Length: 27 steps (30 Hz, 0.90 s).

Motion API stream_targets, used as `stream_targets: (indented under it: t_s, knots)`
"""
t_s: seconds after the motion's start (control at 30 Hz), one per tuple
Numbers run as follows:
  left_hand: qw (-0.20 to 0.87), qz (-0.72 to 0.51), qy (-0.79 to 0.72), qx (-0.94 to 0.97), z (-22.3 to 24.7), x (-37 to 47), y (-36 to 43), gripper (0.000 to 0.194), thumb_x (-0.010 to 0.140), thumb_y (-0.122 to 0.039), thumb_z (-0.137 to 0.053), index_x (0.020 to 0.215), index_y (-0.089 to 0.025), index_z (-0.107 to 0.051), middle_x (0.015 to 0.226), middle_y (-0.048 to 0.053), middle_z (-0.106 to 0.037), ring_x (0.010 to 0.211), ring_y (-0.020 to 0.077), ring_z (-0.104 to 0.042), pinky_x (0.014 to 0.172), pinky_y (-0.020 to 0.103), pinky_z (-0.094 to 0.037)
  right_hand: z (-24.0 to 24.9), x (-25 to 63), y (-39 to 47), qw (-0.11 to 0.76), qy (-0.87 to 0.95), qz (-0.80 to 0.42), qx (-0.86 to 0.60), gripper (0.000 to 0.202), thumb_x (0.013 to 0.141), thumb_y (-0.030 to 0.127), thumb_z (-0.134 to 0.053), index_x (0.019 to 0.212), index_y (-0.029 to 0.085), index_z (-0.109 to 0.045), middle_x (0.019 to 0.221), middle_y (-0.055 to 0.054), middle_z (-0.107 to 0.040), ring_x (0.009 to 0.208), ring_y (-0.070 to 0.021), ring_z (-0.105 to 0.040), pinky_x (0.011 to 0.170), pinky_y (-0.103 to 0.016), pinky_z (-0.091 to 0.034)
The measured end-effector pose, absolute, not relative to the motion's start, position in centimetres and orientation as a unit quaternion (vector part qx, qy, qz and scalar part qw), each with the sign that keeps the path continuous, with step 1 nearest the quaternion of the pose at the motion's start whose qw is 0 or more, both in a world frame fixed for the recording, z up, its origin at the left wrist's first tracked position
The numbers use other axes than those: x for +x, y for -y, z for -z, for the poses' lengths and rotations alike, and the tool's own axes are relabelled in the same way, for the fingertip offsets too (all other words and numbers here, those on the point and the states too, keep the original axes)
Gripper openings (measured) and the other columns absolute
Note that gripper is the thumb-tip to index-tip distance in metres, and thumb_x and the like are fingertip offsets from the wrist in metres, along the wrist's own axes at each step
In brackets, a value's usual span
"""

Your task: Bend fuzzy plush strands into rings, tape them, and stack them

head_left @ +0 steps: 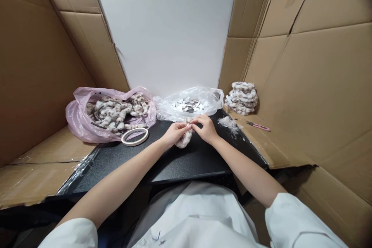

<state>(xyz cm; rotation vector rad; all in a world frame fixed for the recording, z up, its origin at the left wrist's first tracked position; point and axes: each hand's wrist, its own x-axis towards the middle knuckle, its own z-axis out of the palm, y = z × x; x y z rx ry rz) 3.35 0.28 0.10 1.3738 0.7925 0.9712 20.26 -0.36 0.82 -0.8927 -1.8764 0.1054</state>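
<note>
A small fluffy white and brown loop (183, 141) hangs between my hands over the black table (168, 166). My left hand (175, 132) pinches its upper part from the left. From the right, my right hand (204, 127) grips the same part, fingertips almost touching those of my left hand. Just behind the hands lies a clear plastic bag (171, 106) with small white and metallic pieces (190, 104). A pink plastic bag (78, 124) on the left holds many fluffy pieces (112, 114). The exact grip point is partly hidden by the fingers.
A tape roll (125, 142) lies by the pink bag. Loose fluff (229, 124) is at the table's right edge. Further right are stacked fluffy rings (242, 99) and pink snips (260, 126) on cardboard. Cardboard walls (314, 97) stand on both sides.
</note>
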Motion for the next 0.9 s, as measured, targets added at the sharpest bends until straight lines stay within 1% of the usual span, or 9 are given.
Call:
stream_targets:
  t_s: [0.1,0.2,0.3,0.37,0.5,0.6,0.67,0.73,0.9]
  knots:
    - [0.595,-0.409,-0.345,0.599,-0.4,3.2,-0.1,0.044,0.060,-0.049,-0.081,0.074,-0.009,-0.071,0.060,0.003,-0.061,0.049,0.0061,-0.047,0.047,0.018,-0.031,-0.9,20.4,0.3,0.475,0.794,-0.051,-0.376,0.008,0.082,0.020,-0.063,0.075,0.021,-0.064,0.078,-0.002,-0.065,0.082,-0.0199,-0.056,0.079,-0.034,-0.040]
    - [0.599,-0.388,-0.349,0.607,-0.8,3.0,0.2,0.042,0.061,-0.049,-0.080,0.073,-0.009,-0.072,0.061,0.004,-0.063,0.050,0.0074,-0.049,0.048,0.019,-0.034,-1.0,20.7,0.4,0.430,0.819,-0.046,-0.377,0.008,0.085,0.021,-0.059,0.077,0.020,-0.060,0.081,-0.002,-0.062,0.084,-0.0195,-0.055,0.080,-0.034,-0.037]
    - [0.598,-0.366,-0.351,0.621,-1.1,2.9,0.4,0.040,0.064,-0.048,-0.078,0.070,-0.010,-0.071,0.058,0.003,-0.061,0.048,0.0069,-0.048,0.046,0.018,-0.033,-1.1,20.8,0.4,0.386,0.839,-0.033,-0.381,0.006,0.086,0.021,-0.055,0.081,0.020,-0.057,0.085,-0.003,-0.061,0.087,-0.0198,-0.054,0.081,-0.034,-0.036]
    - [0.610,-0.362,-0.350,0.612,-1.3,2.9,0.4,0.037,0.065,-0.045,-0.078,0.071,-0.009,-0.072,0.057,0.003,-0.060,0.046,0.0060,-0.046,0.044,0.018,-0.032,-1.1,20.8,0.5,0.370,0.842,-0.027,-0.391,0.007,0.087,0.021,-0.053,0.081,0.020,-0.056,0.087,-0.004,-0.060,0.089,-0.0204,-0.053,0.082,-0.035,-0.035]
    - [0.669,-0.372,-0.338,0.548,-1.3,3.0,0.2,0.032,0.064,-0.037,-0.081,0.080,-0.011,-0.073,0.068,0.006,-0.066,0.053,0.0086,-0.055,0.048,0.018,-0.039,-1.2,20.7,0.5,0.390,0.822,-0.019,-0.414,0.008,0.089,0.023,-0.051,0.083,0.020,-0.056,0.091,-0.004,-0.061,0.092,-0.0208,-0.053,0.083,-0.034,-0.035]
    - [0.684,-0.371,-0.340,0.529,-1.3,3.0,0.1,0.033,0.062,-0.037,-0.082,0.079,-0.011,-0.074,0.066,0.006,-0.066,0.052,0.0081,-0.055,0.049,0.018,-0.040,-1.3,20.7,0.7,0.442,0.805,0.003,-0.397,0.005,0.086,0.023,-0.056,0.082,0.020,-0.058,0.088,-0.004,-0.061,0.090,-0.0205,-0.054,0.083,-0.033,-0.036]
    - [0.681,-0.369,-0.345,0.529,-1.2,3.0,0.1,0.033,0.062,-0.038,-0.082,0.079,-0.010,-0.074,0.062,0.004,-0.064,0.050,0.0068,-0.052,0.047,0.017,-0.038,-1.3,20.7,0.8,0.474,0.795,0.016,-0.378,0.006,0.083,0.023,-0.061,0.078,0.021,-0.058,0.085,-0.003,-0.062,0.088,-0.0203,-0.054,0.082,-0.032,-0.037]
    - [0.673,-0.372,-0.344,0.539,-1.0,2.9,0.1,0.034,0.063,-0.038,-0.082,0.080,-0.010,-0.074,0.062,0.004,-0.064,0.049,0.0066,-0.052,0.047,0.017,-0.037,-1.3,20.7,0.9,0.485,0.792,0.022,-0.369,0.009,0.082,0.023,-0.064,0.074,0.021,-0.059,0.082,-0.002,-0.063,0.087,-0.0200,-0.055,0.083,-0.033,-0.037]
    - [0.608,-0.383,-0.343,0.605,-0.5,2.9,-0.1,0.035,0.066,-0.042,-0.078,0.077,-0.010,-0.073,0.062,0.006,-0.064,0.051,0.0097,-0.052,0.045,0.019,-0.036,-1.2,20.8,0.6,0.457,0.803,0.027,-0.382,0.007,0.082,0.022,-0.066,0.076,0.022,-0.066,0.082,-0.001,-0.065,0.087,-0.0200,-0.055,0.083,-0.035,-0.035]
